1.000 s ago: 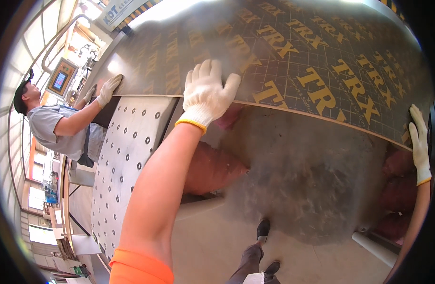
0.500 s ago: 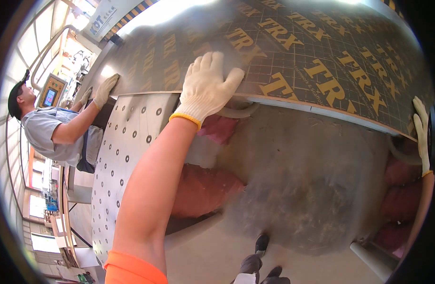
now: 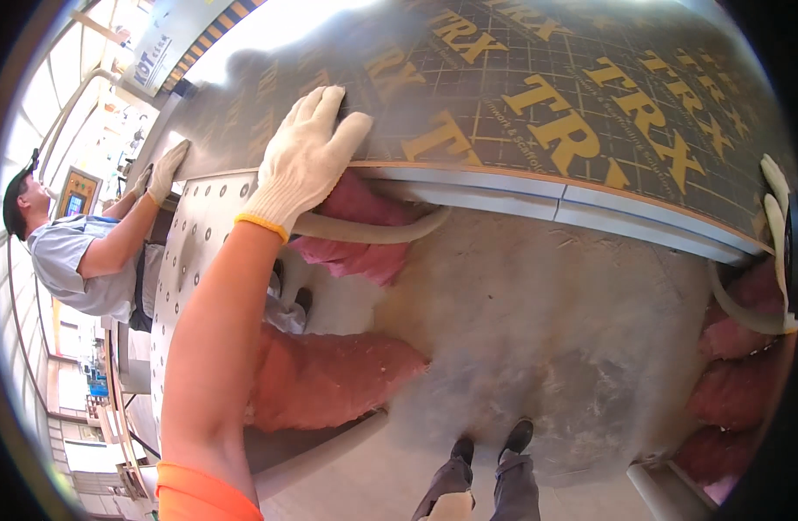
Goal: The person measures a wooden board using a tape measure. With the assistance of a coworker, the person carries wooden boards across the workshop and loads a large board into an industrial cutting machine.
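A large dark brown panel (image 3: pixel 494 95) with yellow printed lettering spreads out in front of me. My left hand (image 3: pixel 305 149), in a cream knit glove with a yellow cuff, lies across its near edge, fingers stretched over the top face and thumb apart. At the far right rim my right hand (image 3: pixel 774 208), gloved alike, rests by the panel's right end with its fingers extended; the picture's edge cuts off part of it. A pale metal rail (image 3: pixel 503 195) runs beneath the panel's near edge.
On the left, a co-worker (image 3: pixel 82 260) has gloved hands at the panel, beside a studded metal table (image 3: pixel 195 260) and a control box (image 3: pixel 79 198). Red fabric-like bulk (image 3: pixel 329 378) and a bent grey tube (image 3: pixel 364 230) sit below. Black-and-yellow striping (image 3: pixel 212 43) marks the machine behind.
The panel and my left hand have shifted left in view, the hand still flat on it. More of the rail shows under the edge. My feet stand differently on the floor.
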A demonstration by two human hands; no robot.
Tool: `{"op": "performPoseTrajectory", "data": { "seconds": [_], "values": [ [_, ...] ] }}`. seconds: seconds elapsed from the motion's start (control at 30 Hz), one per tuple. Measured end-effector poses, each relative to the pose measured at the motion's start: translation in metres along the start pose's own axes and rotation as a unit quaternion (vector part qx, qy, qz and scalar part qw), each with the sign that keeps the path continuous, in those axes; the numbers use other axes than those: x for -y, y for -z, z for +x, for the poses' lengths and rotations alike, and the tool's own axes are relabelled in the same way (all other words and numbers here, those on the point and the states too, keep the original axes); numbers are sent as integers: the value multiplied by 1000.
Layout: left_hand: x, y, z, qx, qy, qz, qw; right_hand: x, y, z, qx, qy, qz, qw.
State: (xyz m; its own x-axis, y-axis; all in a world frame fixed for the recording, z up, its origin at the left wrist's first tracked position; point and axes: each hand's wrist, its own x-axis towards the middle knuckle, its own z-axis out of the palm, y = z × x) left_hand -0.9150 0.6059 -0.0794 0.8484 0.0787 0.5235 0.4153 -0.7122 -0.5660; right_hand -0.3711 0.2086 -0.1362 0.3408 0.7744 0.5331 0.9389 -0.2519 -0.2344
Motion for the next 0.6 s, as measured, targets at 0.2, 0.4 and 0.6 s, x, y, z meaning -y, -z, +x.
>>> {"op": "performPoseTrajectory", "data": {
  "seconds": [0.2,0.4,0.6],
  "values": [
    [-5,-36,30,-50,-1,-33,998,-28,12,-6,-31,-59,-48,997],
    [-5,-44,26,-58,190,-132,971,12,-13,-5,-11,-113,-126,986],
    [-9,-47,36,-72,224,-150,960,23,-18,-11,-15,-165,-134,977]
  ]
}}
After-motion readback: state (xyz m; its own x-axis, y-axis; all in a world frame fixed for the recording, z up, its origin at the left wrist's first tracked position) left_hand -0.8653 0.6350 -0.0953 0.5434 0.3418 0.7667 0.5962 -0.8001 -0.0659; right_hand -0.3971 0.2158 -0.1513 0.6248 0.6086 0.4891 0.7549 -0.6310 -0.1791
